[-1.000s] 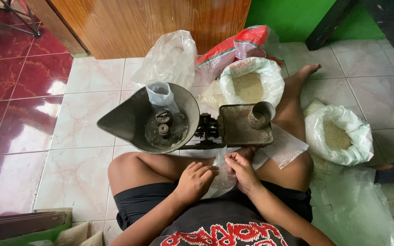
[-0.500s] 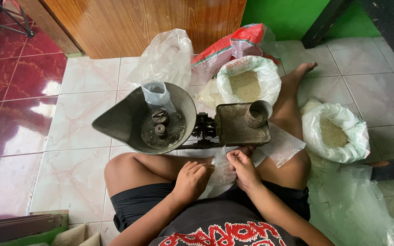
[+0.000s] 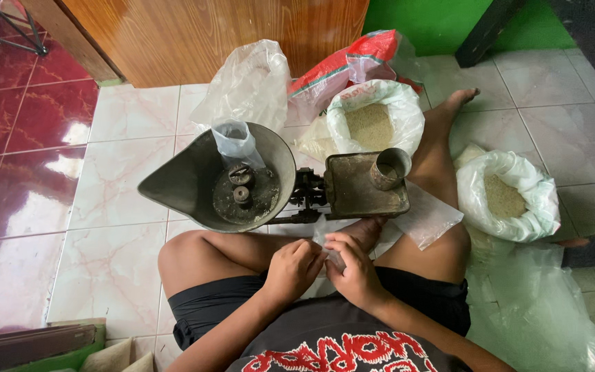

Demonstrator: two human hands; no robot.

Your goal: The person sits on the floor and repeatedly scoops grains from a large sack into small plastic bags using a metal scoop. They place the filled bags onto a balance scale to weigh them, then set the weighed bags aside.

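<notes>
Item 1, small clear plastic bag: lower centre of the frame, held in your lap between both hands, just below the scale. Its contents cannot be made out.

Item 2, your left hand: lower centre, fingers curled closed on the left edge of the bag.

Item 3, your right hand: just right of the left hand and touching it, fingers pinched on the same bag.

Item 4, balance scale: centre of the frame, on the tiled floor in front of your crossed legs. On its left sits a grey scoop-shaped pan holding 2 dark round weights and a small crumpled clear bag. On its right sits a flat rectangular tray carrying 1 metal cup, tilted on its side.

Item 5, flat clear bag: right of centre, lying partly under the tray and against your leg.

Item 6, 2 white sacks of pale grain: one at upper centre behind the tray, one at the right, both with tops rolled open.

Item 7, red and white sack: upper centre, behind the first grain sack.

Item 8, large clear empty bag: upper centre-left, against the wooden panel.
</notes>
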